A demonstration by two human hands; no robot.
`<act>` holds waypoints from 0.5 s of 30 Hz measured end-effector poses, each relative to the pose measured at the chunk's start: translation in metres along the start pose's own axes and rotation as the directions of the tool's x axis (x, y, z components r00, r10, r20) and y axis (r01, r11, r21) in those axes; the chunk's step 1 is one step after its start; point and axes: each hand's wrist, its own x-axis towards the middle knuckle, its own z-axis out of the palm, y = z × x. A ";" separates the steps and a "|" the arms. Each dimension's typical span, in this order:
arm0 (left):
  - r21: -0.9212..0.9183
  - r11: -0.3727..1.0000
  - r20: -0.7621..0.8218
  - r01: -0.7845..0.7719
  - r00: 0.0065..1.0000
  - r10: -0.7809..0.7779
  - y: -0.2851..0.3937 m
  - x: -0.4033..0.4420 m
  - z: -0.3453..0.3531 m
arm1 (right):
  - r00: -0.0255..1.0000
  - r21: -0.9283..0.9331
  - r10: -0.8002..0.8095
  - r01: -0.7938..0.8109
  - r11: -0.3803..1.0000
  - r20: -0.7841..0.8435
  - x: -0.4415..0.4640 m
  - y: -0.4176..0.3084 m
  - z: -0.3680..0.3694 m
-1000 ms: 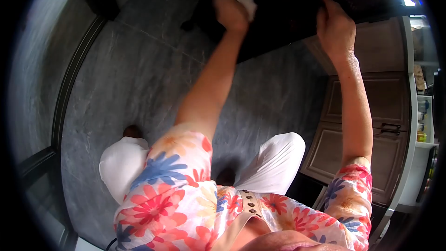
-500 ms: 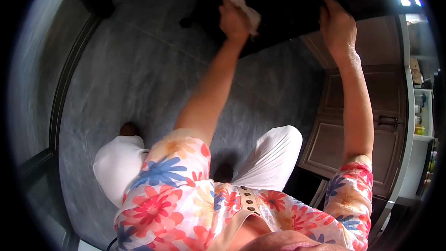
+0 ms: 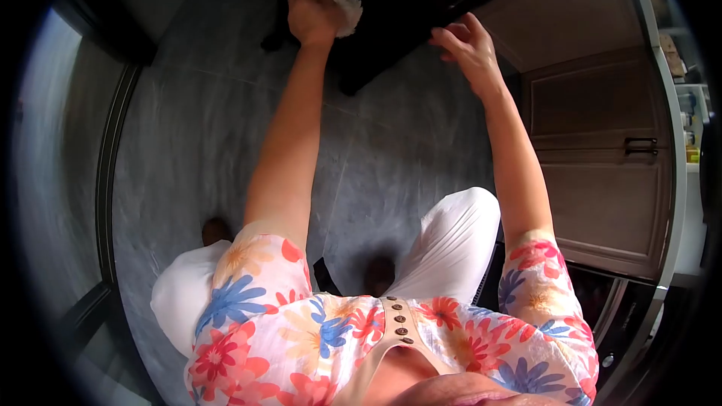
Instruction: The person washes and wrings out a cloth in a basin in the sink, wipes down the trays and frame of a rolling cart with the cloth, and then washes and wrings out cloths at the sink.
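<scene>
My left hand (image 3: pixel 310 15) is closed around a crumpled white cloth (image 3: pixel 336 1) at the top of the view. The cloth is against or just in front of a very dark black surface (image 3: pixel 391 7), whose details are lost in shadow. My right hand (image 3: pixel 468 51) is raised to the right, just off the dark surface's lower edge. Its fingers are apart and slightly bent, with nothing seen in them.
Grey floor tiles (image 3: pixel 376 150) lie below my arms. On the right stand brown cabinets (image 3: pixel 602 180) with dark handles (image 3: pixel 641 146), and shelves (image 3: pixel 690 116) with small items beyond. A dark-framed glass panel (image 3: pixel 68 158) runs along the left. My white-trousered knees are bent below.
My left hand has moved left with the cloth. My right hand has come off the dark surface and shifted left and down, its fingers opening. The view has shifted too.
</scene>
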 end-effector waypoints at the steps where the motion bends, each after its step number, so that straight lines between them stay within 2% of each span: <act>1: -0.014 1.000 -0.019 -0.023 1.000 0.023 -0.002 -0.001 0.000 | 1.000 -0.049 0.019 -0.018 0.999 0.023 0.005 0.004 0.002; 3: -0.034 0.998 -0.029 -0.049 0.998 0.048 -0.002 -0.004 -0.004 | 0.996 -0.151 0.049 -0.036 0.988 0.077 0.013 0.010 0.009; 7: -0.025 1.000 -0.011 0.005 1.000 -0.005 0.002 -0.009 -0.018 | 1.000 -0.262 0.005 0.001 0.965 0.025 0.017 0.009 0.022; 13: -0.100 0.993 -0.130 -0.068 0.990 0.055 -0.017 -0.002 -0.049 | 0.998 -0.350 -0.061 0.070 0.934 0.035 -0.022 0.003 0.037; 15: -0.191 0.976 -0.177 -0.100 0.982 0.066 -0.019 0.005 -0.059 | 0.995 -0.365 -0.096 0.101 0.926 0.032 -0.039 0.001 0.050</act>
